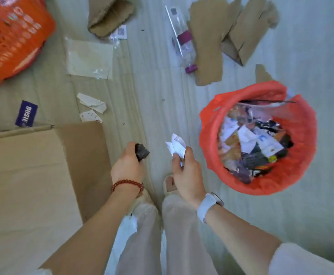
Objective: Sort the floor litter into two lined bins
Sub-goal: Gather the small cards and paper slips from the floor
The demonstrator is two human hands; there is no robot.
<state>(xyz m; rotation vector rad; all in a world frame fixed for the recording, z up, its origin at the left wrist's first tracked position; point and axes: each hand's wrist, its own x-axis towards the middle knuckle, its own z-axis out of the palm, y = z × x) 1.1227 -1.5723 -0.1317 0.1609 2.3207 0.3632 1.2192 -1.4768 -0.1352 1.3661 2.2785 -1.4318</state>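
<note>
My left hand (127,167) grips a small dark crumpled wrapper (141,152) above the floor, beside a flattened cardboard box. My right hand (186,173) pinches crumpled white paper scraps (175,145), to the left of a bin with a red liner (305,147) that holds several wrappers and papers. A second, orange basket-like bin (13,42) stands at the top left.
Litter lies on the pale floor: a clear plastic bottle with purple cap (182,42), torn brown cardboard pieces (207,44), a folded cardboard piece (108,14), a clear plastic sheet (88,58), white paper scraps (91,108), a purple label (26,114). A large flat cardboard box (33,175) lies at left.
</note>
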